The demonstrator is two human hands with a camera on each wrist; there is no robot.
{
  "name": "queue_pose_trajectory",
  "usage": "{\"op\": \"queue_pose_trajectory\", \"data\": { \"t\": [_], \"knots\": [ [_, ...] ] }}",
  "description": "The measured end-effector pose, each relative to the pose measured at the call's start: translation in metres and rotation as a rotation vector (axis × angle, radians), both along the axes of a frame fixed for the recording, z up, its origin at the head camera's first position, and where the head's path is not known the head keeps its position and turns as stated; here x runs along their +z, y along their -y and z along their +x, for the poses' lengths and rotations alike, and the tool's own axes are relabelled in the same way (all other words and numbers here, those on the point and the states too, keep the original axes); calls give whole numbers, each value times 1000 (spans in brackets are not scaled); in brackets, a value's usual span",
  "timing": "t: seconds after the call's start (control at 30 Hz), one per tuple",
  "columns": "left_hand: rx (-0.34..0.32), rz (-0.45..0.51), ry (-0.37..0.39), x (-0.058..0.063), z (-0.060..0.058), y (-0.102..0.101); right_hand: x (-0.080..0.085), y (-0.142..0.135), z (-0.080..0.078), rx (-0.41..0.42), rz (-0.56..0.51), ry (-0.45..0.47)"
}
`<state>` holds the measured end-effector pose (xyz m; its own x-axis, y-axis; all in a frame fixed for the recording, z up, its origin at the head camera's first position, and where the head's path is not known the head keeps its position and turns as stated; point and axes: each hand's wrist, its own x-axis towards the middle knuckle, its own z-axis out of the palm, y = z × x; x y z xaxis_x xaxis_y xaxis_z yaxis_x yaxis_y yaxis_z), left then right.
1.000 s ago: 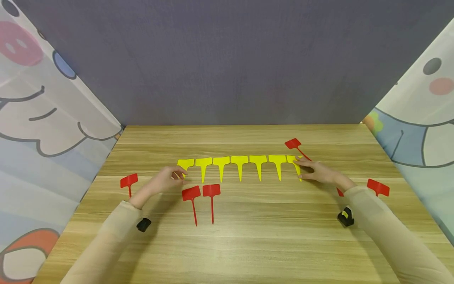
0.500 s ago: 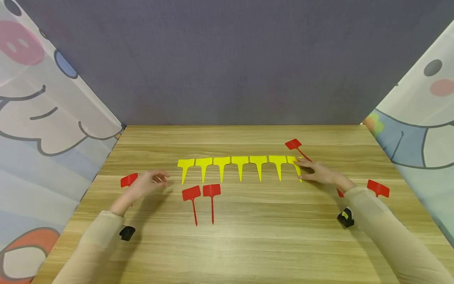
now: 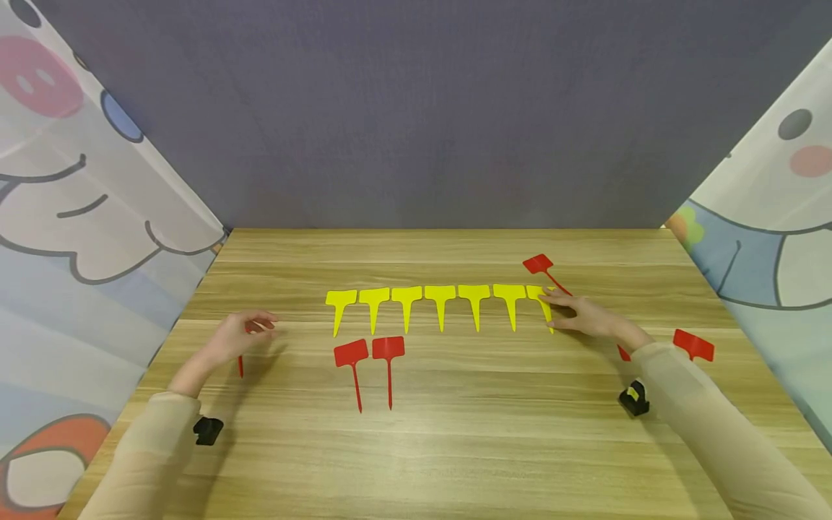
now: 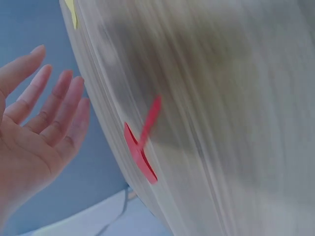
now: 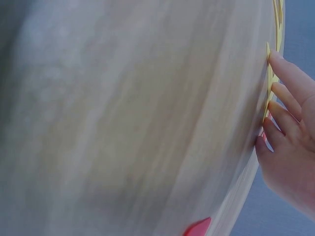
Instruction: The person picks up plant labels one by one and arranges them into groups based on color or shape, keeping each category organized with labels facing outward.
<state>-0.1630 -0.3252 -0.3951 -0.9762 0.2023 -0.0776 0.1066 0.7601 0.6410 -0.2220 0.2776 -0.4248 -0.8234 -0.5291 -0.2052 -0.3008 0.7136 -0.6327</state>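
Yellow T-shaped plant labels [image 3: 406,296] lie side by side in a row across the wooden table. My right hand [image 3: 585,316] rests with extended fingers and thumb on the rightmost yellow label [image 3: 536,293], partly covering it; in the right wrist view its fingertips touch that label's yellow edge [image 5: 269,73]. Over at the left, my left hand [image 3: 234,336] hovers above a red plant label [image 3: 240,367], hiding most of its head. The left wrist view shows this hand with loose, spread fingers holding nothing, and the red label [image 4: 140,152] on the table apart from it.
Two red labels, one tilted [image 3: 351,352] and one straight [image 3: 388,347], lie below the row's left part. Another red label [image 3: 538,264] lies behind the right hand, its stem partly hidden. Near the right sleeve are a red label [image 3: 693,344] and a red piece [image 3: 622,353].
My left hand has moved left from the leftmost yellow label to over the red label, uncovering the yellow one. My right hand has stayed in place.
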Motion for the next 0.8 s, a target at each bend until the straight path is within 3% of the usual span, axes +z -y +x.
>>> {"op": "queue_pose_trajectory", "data": {
  "t": [0.8],
  "knots": [
    [75, -101, -53, -4, 0, 42, 0, 1, 0, 14, -9, -16]
  ]
}}
